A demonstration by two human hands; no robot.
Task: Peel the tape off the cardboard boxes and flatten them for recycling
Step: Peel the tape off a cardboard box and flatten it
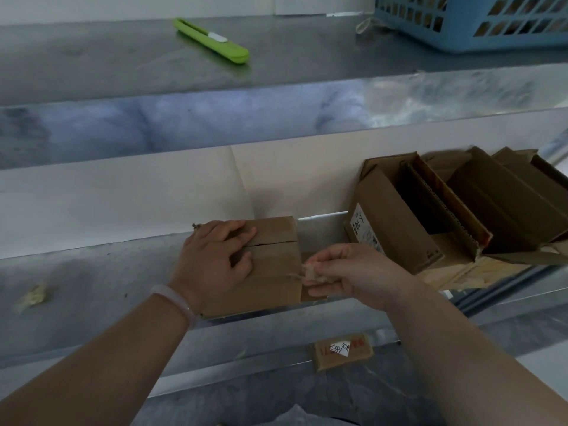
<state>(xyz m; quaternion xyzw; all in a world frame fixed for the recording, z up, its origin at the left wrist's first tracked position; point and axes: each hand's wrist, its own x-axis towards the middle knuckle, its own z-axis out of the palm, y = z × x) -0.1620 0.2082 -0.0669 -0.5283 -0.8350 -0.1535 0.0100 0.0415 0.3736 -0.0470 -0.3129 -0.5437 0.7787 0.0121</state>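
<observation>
A small closed cardboard box sits on the lower metal shelf in the middle of the view. My left hand rests flat on its top, fingers across the centre seam. At the box's right edge my right hand pinches a crumpled strip of brownish tape that still hangs onto the box corner. A pale bracelet circles my left wrist.
Several opened and partly flattened boxes lie at the right on the same shelf. A green utility knife and a blue basket rest on the upper shelf. A tape scrap lies at left; a small labelled box sits below.
</observation>
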